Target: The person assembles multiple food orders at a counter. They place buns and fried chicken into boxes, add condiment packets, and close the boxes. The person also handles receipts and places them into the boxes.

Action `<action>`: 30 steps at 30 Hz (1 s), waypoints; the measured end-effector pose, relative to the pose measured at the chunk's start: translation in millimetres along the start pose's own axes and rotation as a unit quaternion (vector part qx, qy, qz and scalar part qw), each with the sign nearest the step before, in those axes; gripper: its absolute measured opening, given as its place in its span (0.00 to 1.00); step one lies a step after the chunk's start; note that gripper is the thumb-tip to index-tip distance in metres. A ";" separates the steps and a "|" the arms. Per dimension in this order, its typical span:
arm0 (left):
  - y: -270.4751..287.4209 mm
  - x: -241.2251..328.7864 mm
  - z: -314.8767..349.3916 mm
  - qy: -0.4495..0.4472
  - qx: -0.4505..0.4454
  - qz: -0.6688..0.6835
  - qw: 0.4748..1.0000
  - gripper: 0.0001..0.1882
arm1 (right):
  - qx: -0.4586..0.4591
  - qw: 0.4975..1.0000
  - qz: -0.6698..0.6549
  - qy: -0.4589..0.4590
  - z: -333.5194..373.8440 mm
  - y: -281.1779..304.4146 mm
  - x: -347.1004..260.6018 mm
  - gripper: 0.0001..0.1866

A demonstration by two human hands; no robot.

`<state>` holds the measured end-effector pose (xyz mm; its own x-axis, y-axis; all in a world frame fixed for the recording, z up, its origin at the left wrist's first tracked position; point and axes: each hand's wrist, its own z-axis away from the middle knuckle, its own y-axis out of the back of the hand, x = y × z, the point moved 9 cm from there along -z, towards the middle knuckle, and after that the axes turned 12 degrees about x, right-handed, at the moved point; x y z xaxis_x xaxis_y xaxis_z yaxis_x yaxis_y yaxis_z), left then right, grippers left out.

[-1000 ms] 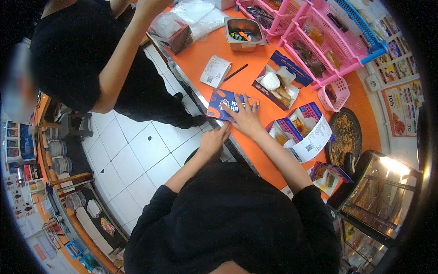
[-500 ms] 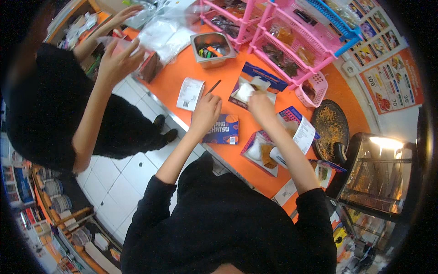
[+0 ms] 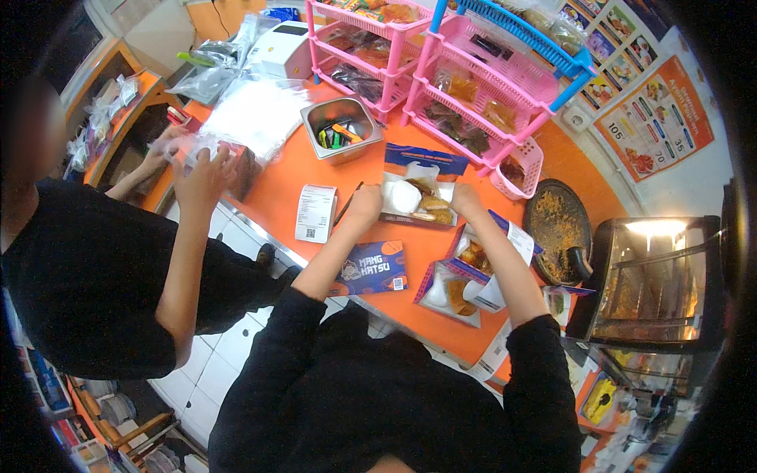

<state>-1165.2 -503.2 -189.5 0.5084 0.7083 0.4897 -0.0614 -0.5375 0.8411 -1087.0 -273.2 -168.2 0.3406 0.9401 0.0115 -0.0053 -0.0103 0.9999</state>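
L hand [image 3: 363,205] & R hand [image 3: 467,202] curl at opp sides of open box [image 3: 445,163], can't tell if gripping; best kept lvl, well in from near edge of counter [image 3: 284,181].

The orange counter [image 3: 288,167] bears food boxes [image 3: 449,163] and a receipt [image 3: 316,213].

Tall pink plastic rack of tiered baskets [image 3: 516,76] over there past the grip, rectangular steel tub [image 3: 348,153] beyond it to the left, boxy white machine [image 3: 282,55] farther back, glass-fronted, glowing cabinet [image 3: 648,272] well to the grip's right.
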 end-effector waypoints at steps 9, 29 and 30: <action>163.5 -11.5 118.2 0.094 0.023 0.073 0.993 0.11 | 0.052 0.983 -0.098 0.148 97.3 93.6 -99.6 0.07; 186.8 -19.6 155.7 0.182 0.305 0.260 0.898 0.50 | 0.272 0.785 -0.556 0.019 147.4 91.8 -135.4 0.37; 193.2 -14.2 159.0 0.125 0.298 0.299 0.898 0.46 | 0.282 0.772 -0.566 0.055 154.3 96.6 -131.7 0.36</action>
<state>-1047.7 -689.9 -70.5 0.3249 0.2520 0.9116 0.2492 -0.9526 0.1745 -987.4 -450.6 -72.9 -0.2557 0.4777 -0.8405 0.6587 0.7224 0.2102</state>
